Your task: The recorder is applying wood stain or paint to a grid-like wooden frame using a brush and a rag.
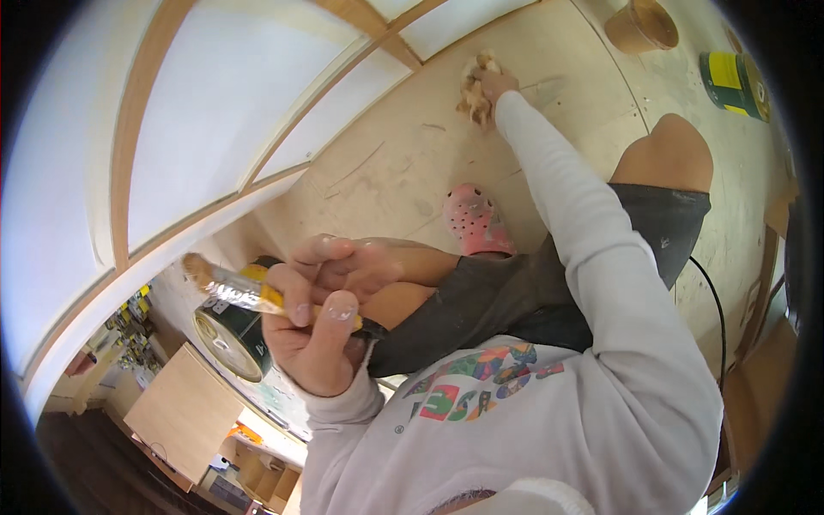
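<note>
My left hand (322,313) is closed around a paintbrush (245,290) with tan bristles, a shiny metal ferrule and a yellow handle. Its bristles point left, toward a large frame (124,172) of white panels and wooden strips. Far ahead, my right hand (498,84) presses a crumpled tan cloth (475,94) against the pale floor (378,184); its fingers are partly buried in the folds. My right arm is stretched out over my bent legs.
A dark green can (227,339) stands below the brush. At the far right are a brown tub (639,27) and a green can with a yellow label (731,84). A black cable (717,292) runs along the right. Pink clog (475,219) sits on my foot.
</note>
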Motion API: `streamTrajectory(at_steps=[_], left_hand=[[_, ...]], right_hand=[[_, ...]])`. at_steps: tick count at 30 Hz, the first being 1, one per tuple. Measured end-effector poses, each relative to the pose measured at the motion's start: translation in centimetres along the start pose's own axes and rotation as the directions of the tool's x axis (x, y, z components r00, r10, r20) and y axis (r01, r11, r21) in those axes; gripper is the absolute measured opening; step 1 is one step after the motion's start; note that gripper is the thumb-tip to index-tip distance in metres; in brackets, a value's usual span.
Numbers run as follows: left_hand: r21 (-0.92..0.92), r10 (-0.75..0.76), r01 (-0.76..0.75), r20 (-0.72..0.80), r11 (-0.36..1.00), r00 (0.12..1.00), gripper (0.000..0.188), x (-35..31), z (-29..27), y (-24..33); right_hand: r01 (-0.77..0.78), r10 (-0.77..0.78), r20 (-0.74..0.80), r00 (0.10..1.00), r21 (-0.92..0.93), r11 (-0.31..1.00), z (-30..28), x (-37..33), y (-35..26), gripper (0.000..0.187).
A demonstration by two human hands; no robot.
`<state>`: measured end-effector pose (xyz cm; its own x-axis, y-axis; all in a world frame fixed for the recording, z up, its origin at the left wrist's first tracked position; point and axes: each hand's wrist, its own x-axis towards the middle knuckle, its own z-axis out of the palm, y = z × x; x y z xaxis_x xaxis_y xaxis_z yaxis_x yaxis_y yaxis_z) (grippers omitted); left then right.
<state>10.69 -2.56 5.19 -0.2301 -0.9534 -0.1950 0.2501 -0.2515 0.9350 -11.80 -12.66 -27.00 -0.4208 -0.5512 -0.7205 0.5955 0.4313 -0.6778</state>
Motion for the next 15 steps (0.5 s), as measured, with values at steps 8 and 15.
streamTrajectory(at_steps=[8,15], left_hand=[[-0.076,0.033,-0.046,-0.164,0.996,0.986,0.027,-0.8,-0.5,-0.4],[-0.001,0.128,-0.129,-0.13,0.992,0.983,0.024,-2.2,-2.6,0.2]], right_hand=[[0.141,-0.142,-0.045,0.989,-0.016,0.99,1.0,13.7,4.6,0.037],[-0.064,0.064,0.008,0.998,0.032,0.997,8.5,2.7,6.3,0.036]])
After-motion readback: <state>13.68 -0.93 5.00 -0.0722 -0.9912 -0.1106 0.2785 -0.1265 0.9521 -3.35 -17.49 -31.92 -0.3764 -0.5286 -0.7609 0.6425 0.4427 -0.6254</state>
